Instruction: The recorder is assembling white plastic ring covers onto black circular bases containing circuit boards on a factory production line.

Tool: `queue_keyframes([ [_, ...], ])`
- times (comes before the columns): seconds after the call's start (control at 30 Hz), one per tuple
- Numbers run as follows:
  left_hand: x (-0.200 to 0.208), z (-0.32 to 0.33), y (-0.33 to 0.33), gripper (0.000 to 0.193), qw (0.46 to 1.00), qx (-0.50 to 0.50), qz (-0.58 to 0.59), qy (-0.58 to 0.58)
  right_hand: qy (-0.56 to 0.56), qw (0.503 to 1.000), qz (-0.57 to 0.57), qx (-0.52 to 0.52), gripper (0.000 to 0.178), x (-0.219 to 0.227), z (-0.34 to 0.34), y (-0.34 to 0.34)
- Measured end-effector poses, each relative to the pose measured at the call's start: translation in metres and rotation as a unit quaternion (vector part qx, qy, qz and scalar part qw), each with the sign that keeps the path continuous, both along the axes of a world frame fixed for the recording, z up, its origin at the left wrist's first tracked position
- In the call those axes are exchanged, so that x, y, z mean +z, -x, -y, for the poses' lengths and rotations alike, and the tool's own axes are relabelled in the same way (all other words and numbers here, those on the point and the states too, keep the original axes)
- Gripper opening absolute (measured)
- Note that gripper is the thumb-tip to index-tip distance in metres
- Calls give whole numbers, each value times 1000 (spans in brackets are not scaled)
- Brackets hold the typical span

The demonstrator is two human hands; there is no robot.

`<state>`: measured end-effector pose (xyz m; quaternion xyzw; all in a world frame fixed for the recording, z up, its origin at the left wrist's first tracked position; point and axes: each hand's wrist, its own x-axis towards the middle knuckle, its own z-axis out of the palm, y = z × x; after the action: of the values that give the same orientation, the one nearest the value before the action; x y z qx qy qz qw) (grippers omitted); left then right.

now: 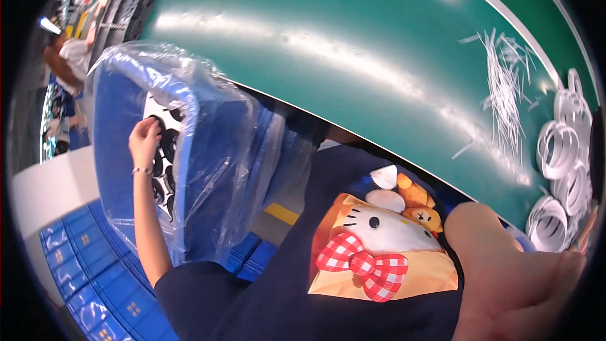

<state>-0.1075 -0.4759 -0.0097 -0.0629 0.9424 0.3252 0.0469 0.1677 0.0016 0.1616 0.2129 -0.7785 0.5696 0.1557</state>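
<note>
My left hand (145,141) reaches into a blue bin (117,126) lined with clear plastic. Its fingers are pinched together on a black curved piece (156,121). Several more black curved pieces (168,145) lie beneath it on a white sheet in the bin. At the lower right, my right hand (562,278) is close to the camera and partly cut off by the dark rim. Beside it, several white rings (548,224) stand along the right end of the green table. What its fingers do is hidden.
The green table (328,69) stretches across the top. A heap of thin white strips (505,88) lies toward its right end. Blue boxes (120,297) are stacked at the lower left. Black crates (129,6) stand at the upper left, with another person (76,57) beyond.
</note>
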Motion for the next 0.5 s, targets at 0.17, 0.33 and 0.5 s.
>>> queue_keyframes([
  [0.17, -37, 29, 16, 37, 999, 47, 14, -13, 1, 916, -355, -188, 11, -44, 20, 26],
  [0.33, -53, -5, 21, 89, 987, 89, 74, 109, -97, 978, -183, -16, 21, -83, 27, 56],
  [0.5, -115, 2, 35, 81, 956, 273, 97, 41, -85, 983, -141, -81, 17, -114, 50, 63],
])
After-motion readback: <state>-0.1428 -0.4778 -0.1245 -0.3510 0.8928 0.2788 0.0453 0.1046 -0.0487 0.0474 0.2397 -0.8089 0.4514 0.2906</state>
